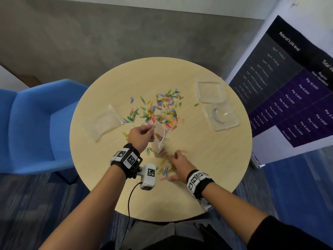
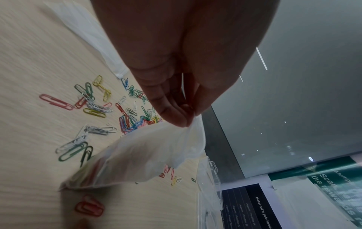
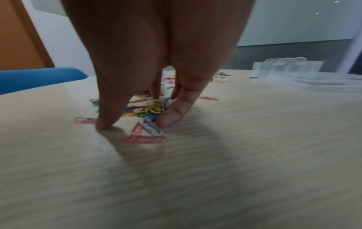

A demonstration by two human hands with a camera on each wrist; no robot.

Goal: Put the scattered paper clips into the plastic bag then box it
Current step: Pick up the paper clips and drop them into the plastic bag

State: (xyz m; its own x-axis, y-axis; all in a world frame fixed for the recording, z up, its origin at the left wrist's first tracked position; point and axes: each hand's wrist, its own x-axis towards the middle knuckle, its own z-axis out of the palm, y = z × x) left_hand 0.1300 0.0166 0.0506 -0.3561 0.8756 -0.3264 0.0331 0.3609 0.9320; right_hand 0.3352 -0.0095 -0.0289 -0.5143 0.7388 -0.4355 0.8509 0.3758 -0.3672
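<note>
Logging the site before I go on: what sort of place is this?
Probably an office break or meeting corner: a small round table, a blue armchair, and a standing banner listing referral job levels and payouts. The carpeted floor fits that too.

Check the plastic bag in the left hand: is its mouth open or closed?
Open. The left hand pinches one edge of the plastic bag, the mouth gapes, and paper clips show inside.
</note>
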